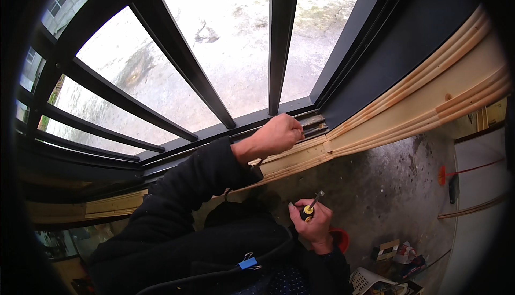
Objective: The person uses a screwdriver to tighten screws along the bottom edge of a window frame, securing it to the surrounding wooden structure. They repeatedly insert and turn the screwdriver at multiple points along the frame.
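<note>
My left hand reaches over the lower window track near the right corner of the frame. Its fingers are curled together in a pinch at the track; what they hold, if anything, is hidden. In my right hand, lower down and close to my body, is a short screwdriver with a black and yellow handle. Its shaft points up and to the right, and a small pale piece, too small to name, shows by the tip. Dark window bars rise beyond my left hand.
Ridged wooden trim runs along the sill and up the right side. On the floor at lower right are a red container, a white plastic basket and a cardboard box. A blue binder clip sits on my dark clothing.
</note>
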Demonstrator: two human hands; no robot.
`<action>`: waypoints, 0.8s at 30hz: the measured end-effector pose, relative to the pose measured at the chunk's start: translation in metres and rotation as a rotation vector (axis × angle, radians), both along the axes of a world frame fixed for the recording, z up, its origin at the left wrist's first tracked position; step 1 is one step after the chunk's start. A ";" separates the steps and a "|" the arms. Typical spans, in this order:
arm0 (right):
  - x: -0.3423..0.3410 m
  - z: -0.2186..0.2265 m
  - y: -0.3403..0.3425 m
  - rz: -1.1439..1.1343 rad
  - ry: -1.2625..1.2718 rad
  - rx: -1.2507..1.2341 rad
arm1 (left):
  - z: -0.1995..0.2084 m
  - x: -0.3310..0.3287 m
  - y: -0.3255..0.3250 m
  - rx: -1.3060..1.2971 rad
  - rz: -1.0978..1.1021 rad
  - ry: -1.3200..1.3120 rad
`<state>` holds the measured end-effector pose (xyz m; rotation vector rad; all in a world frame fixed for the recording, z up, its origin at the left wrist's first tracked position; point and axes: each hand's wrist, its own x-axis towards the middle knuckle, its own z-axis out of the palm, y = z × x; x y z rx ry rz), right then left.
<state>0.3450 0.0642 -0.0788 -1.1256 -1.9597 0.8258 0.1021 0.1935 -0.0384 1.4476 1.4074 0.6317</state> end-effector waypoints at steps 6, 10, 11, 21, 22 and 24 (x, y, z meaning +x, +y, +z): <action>-0.002 0.000 0.000 -0.015 -0.007 0.013 | -0.002 -0.020 0.013 0.038 -0.098 0.113; -0.004 0.000 0.000 -0.024 -0.013 -0.015 | -0.005 -0.021 0.013 0.047 -0.104 0.048; -0.005 0.000 0.000 -0.019 -0.015 -0.017 | -0.005 -0.020 0.014 0.033 -0.102 0.035; -0.010 0.003 0.007 0.004 -0.014 -0.003 | -0.007 -0.018 0.008 -0.186 0.056 -0.216; -0.010 0.003 0.007 0.005 -0.017 -0.004 | -0.007 -0.017 0.008 -0.203 0.072 -0.236; -0.010 0.003 0.007 -0.001 -0.021 -0.006 | -0.008 -0.016 0.007 -0.235 0.104 -0.274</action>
